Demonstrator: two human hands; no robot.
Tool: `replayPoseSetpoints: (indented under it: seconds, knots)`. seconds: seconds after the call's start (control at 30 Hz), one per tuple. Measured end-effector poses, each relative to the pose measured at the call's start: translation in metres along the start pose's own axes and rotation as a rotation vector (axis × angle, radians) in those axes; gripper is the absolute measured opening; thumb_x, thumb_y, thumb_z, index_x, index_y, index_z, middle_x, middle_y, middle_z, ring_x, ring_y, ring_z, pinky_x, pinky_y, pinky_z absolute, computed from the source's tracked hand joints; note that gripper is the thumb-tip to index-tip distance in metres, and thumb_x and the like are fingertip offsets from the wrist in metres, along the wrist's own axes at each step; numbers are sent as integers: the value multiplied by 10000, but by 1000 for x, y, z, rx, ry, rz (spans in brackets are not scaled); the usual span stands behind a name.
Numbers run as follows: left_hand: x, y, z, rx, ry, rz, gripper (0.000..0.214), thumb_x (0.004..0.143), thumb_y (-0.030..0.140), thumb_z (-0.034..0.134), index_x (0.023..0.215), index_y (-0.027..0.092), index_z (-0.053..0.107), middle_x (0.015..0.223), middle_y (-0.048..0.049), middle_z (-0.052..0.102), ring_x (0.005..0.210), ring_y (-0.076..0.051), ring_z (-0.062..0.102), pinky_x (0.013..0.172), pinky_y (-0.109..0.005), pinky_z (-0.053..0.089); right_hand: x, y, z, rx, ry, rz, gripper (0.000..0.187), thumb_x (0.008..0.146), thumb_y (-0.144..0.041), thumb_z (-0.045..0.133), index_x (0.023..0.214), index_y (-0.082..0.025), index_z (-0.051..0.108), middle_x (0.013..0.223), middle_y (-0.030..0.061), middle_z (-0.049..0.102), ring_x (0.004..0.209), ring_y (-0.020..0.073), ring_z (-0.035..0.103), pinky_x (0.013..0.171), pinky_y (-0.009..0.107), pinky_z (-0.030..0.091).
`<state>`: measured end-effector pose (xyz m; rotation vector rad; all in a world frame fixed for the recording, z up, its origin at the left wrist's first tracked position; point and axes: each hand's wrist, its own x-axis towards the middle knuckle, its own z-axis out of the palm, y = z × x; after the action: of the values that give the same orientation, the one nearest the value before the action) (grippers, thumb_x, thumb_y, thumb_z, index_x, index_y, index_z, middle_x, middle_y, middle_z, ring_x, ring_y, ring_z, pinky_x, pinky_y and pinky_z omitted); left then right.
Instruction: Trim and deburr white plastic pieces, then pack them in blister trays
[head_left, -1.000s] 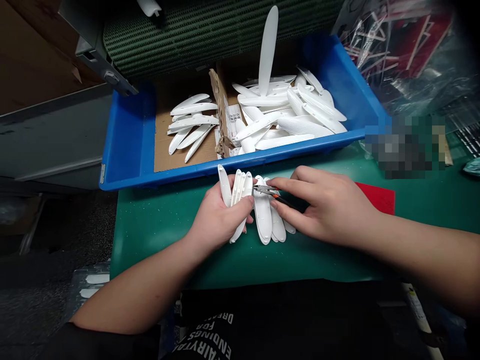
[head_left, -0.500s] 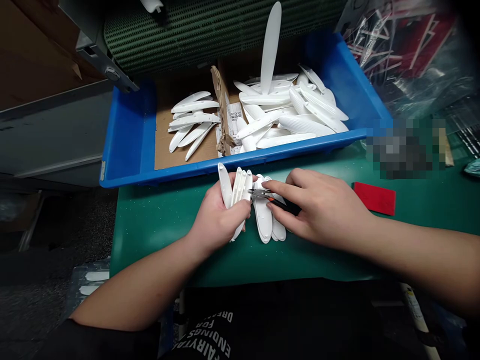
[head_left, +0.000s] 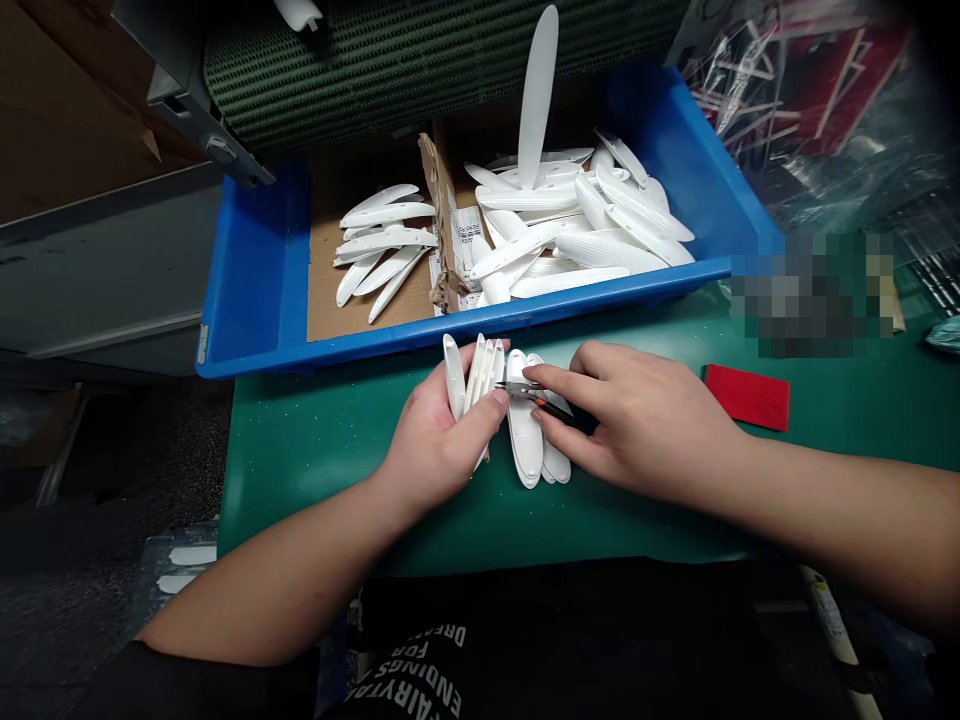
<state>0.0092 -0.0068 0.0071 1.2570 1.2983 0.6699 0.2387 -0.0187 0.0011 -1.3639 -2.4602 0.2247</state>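
Several long white plastic pieces (head_left: 481, 378), rounded at the ends, stand fanned side by side in my left hand (head_left: 442, 425), its thumb pressed over them. My right hand (head_left: 637, 415) is closed on a pair of nippers (head_left: 551, 402) with dark handles and a bit of orange. The metal jaws point left and reach the edge of the held pieces near my left thumb. Whether the jaws are closed on plastic is too small to tell. Just under the nippers, a small stack of similar white pieces (head_left: 526, 440) lies on the green table mat (head_left: 322, 430).
Behind my hands stands a blue bin (head_left: 360, 350), split by a cardboard divider (head_left: 442, 220). White pieces (head_left: 386, 240) lie on its left side, and a larger pile (head_left: 592, 225) on its right. A red block (head_left: 748, 397) rests right of my right hand. A clear plastic bag (head_left: 810, 120) sits at the upper right.
The fanned pieces in my left hand have turned slightly and sit closer to edge-on. The nippers stay at nearly the same spot beside them.
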Motion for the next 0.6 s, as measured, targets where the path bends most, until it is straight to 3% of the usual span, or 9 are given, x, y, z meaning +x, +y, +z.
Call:
replayPoseSetpoints:
  seconds: [0.17,0.4,0.6]
  knots:
    - [-1,0,1,20,-2,22,584,926,382,685,1493,263,610,986,-59,768,599,-181,648,542,-305,564,0,-1,-1,-5,1,-5,391,1057,-435,580,1341,-224,749,895,76,634,739,208,540,615,334,232]
    - [1,-2,4,175,114,143,597,848,284,718,1441,251,662,1084,-81,792,1030,-321,757,899,-442,643,0,-3,-3,-29,-9,-8,388,1061,-429,577,1340,-219,746,878,71,622,718,205,516,610,336,224]
    - [1,-2,7,203,138,144,591,860,259,713,1448,246,658,1121,-78,794,1105,-330,748,984,-467,620,0,-3,-2,-44,-26,-9,398,1067,-441,572,1349,-216,741,884,72,622,716,207,524,608,336,230]
